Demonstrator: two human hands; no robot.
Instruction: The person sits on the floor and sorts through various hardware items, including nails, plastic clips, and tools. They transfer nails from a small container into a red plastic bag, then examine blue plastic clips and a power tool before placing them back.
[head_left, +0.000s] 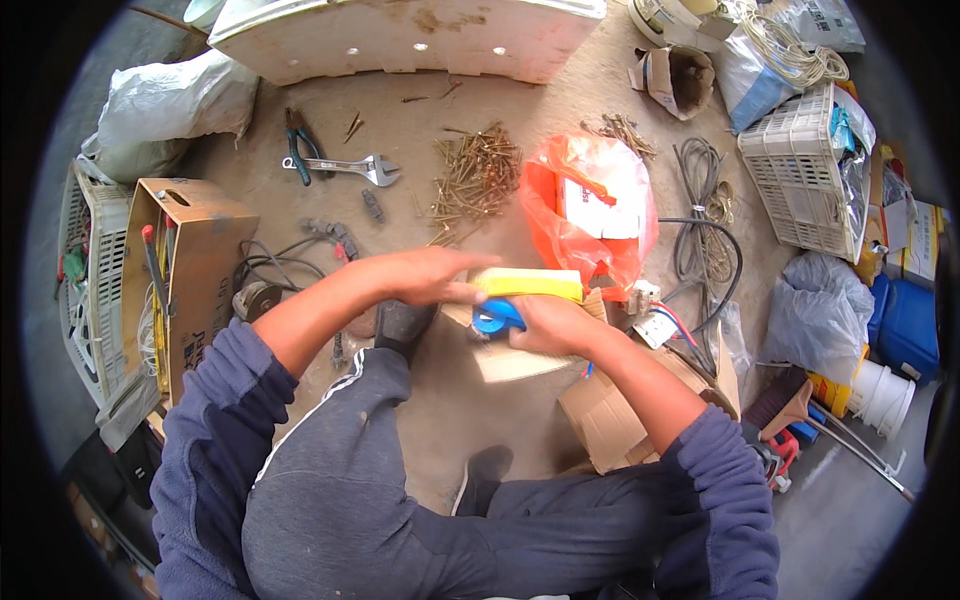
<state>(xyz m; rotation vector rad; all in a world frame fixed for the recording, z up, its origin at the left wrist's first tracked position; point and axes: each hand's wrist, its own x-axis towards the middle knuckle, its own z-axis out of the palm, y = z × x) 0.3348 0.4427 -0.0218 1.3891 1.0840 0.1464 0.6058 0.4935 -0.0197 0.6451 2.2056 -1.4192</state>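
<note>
My right hand (555, 322) is closed around a blue tape roll (491, 319), thumb pointing to its left. Right above the roll is a yellow block-shaped item (532, 285), perhaps a pack or another roll. My left hand (427, 276) reaches in from the left, its fingers blurred and apart around the yellow item's left end; whether it grips anything is unclear. Beneath both hands lies a piece of opened cardboard (517, 365). Just beyond them, an orange-red plastic bag (544, 180) gapes around a white box (589, 210) bearing writing.
A heap of screws (480, 172) lies ahead on the floor, with an adjustable wrench (367, 169) and pliers (304, 142) to its left. Coiled black cable (697, 180) is at right. A cardboard box (214, 277) with tools stands left; an open carton (607, 412) sits by my right forearm.
</note>
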